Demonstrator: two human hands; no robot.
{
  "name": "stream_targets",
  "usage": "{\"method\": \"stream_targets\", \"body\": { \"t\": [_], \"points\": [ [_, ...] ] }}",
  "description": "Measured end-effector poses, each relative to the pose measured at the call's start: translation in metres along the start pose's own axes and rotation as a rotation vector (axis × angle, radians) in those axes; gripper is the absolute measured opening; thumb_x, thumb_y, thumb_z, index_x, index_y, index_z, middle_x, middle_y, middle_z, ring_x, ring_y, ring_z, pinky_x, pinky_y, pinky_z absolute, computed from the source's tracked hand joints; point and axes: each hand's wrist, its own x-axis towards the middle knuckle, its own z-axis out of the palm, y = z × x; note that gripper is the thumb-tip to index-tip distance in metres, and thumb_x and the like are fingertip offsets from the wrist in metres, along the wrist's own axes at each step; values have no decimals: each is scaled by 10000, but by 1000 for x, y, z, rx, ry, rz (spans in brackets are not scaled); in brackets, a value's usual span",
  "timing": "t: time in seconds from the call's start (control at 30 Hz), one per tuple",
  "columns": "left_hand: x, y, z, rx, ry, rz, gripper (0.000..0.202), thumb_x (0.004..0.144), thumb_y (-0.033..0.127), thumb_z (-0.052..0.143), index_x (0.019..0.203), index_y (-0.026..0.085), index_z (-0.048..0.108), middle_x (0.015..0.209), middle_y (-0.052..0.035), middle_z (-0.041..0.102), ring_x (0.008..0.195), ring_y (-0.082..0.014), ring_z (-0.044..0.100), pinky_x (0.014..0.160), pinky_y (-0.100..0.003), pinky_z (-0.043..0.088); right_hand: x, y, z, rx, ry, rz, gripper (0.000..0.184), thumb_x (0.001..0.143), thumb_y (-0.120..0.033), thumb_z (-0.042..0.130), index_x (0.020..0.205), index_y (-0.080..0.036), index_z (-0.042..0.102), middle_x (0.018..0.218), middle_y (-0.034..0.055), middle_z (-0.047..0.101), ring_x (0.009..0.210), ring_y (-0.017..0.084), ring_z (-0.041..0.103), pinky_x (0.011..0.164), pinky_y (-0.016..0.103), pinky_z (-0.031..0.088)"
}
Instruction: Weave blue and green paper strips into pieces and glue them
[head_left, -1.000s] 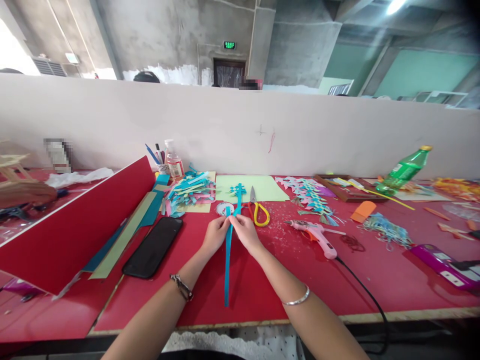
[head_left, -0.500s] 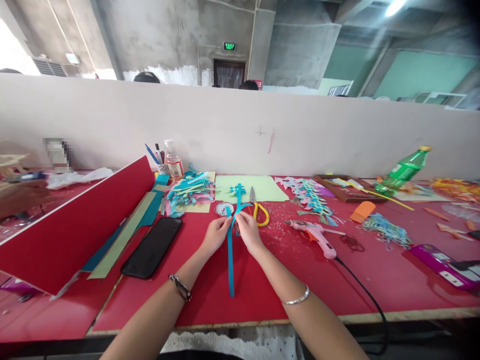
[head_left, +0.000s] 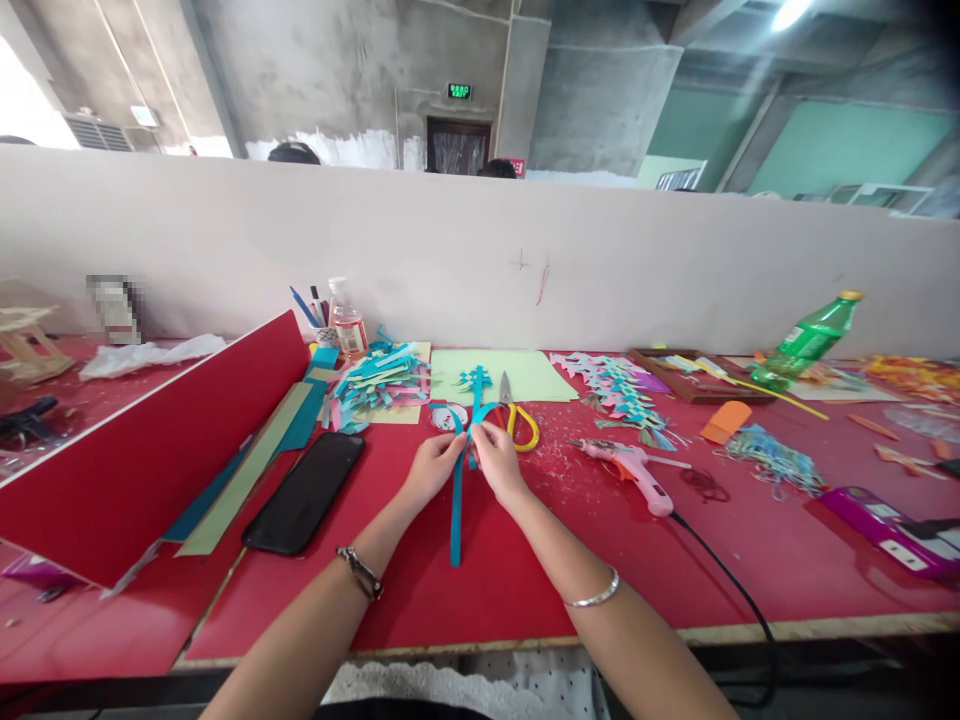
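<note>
Between my two hands are blue paper strips (head_left: 456,520), one hanging down toward me and others curling away above the fingers. My left hand (head_left: 433,466) pinches the strips from the left, its fingertips close to those of my right hand (head_left: 495,460), which pinches them from the other side. How the strips cross is hidden by the fingers. Just beyond lies a small woven blue paper piece (head_left: 475,380) on pale green paper sheets (head_left: 536,375). Yellow-handled scissors (head_left: 523,428) rest right behind my right hand, and a small round dish (head_left: 448,414) sits behind the left.
A black phone (head_left: 306,492) and a red board (head_left: 172,440) lie left, near a heap of paper strips (head_left: 382,380). To the right are a pink glue gun (head_left: 634,470) with its cord, woven paper pieces (head_left: 622,390), a green bottle (head_left: 814,340) and a purple power strip (head_left: 892,530).
The hanging end of the blue strip has drawn up and shifted slightly left. Both hands stay almost in place. Another person's hand at the far left has gone out of view.
</note>
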Motion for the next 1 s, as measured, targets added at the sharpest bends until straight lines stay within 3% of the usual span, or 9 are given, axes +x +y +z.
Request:
{"method": "stream_targets", "body": {
  "t": [0.27,0.37,0.57,0.73,1.0],
  "points": [
    [0,-4,-4,31,57,7,409,769,455,391,587,121,544,476,31,461,480,-92,399,466,-197,286,-2,1,2,11,-141,19,321,732,-420,458,515,-206,355,409,-67,323,391,81,309,402,224,224],
    [1,-4,-3,22,69,5,425,776,465,374,600,120,550,491,21,494,489,-98,422,472,-197,303,-2,1,2,27,-130,25,329,737,-418,450,509,-205,346,409,-67,333,385,77,312,398,223,231],
    [0,-1,-1,5,-22,17,419,750,475,418,590,125,584,518,6,554,525,-119,485,515,-202,357,0,-1,1,57,-58,47,317,749,-423,428,536,-207,337,426,-70,329,400,74,312,393,214,239],
    [-1,0,-2,17,15,13,417,768,460,397,596,126,580,498,4,544,506,-121,482,508,-206,355,-2,-3,3,66,-120,71,305,737,-407,451,533,-205,348,411,-75,325,383,71,314,383,210,232],
    [1,-4,-2,9,103,-22,427,768,485,363,565,136,503,478,33,473,474,-92,406,471,-199,301,-2,-2,4,73,-100,82,306,736,-390,452,512,-201,364,393,-71,347,363,65,310,371,210,226]
  ]
}}
